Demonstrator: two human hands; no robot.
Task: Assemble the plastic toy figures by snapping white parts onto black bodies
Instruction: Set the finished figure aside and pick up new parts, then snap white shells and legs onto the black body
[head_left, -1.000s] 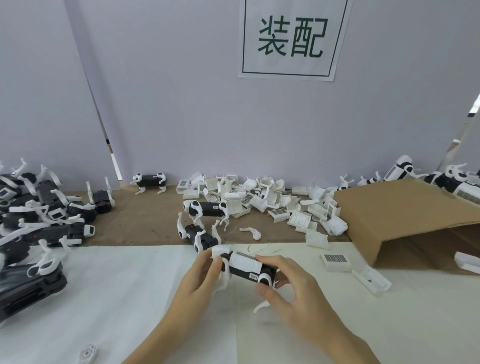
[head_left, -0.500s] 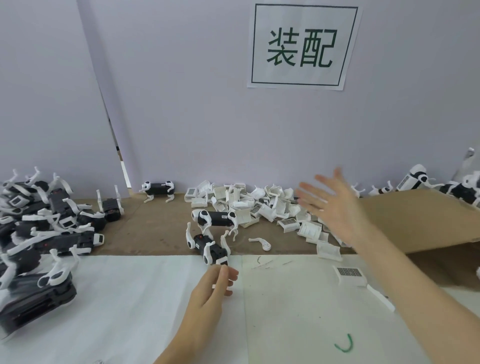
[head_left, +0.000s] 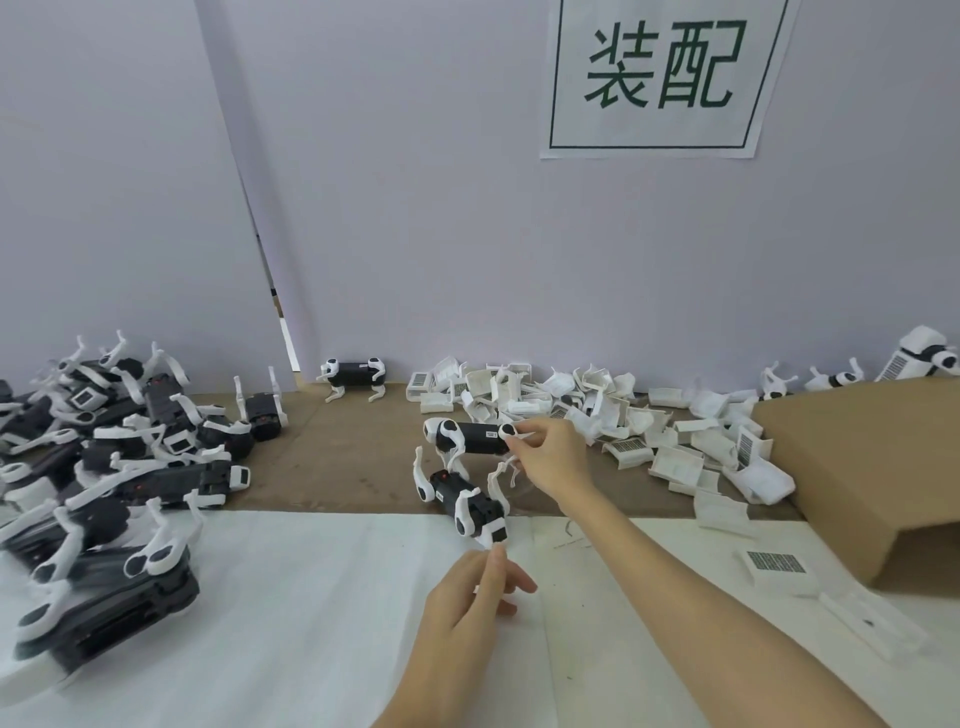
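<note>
A black toy figure (head_left: 470, 436) with white legs stands on the brown board, and my right hand (head_left: 553, 460) pinches its right end between thumb and fingers. A second black-and-white figure (head_left: 467, 501) lies just in front of it, at the edge of the white sheet. Below that, my left hand (head_left: 475, 590) rests on the sheet with loosely curled fingers. Its raised fingertips touch the figure's white end and hold nothing. Loose white shell parts (head_left: 623, 415) are heaped behind and to the right of my right hand.
Several assembled figures (head_left: 119, 467) are piled at the left. One lone figure (head_left: 354, 375) stands by the back wall. A cardboard box (head_left: 872, 467) lies open at the right, with more figures (head_left: 919, 358) behind it. White barcode parts (head_left: 779, 569) lie on the white sheet (head_left: 260, 597).
The figure held in both hands a second ago is gone from them. My right hand swung out to the right, then came back and pinched the standing figure. My left hand stayed put.
</note>
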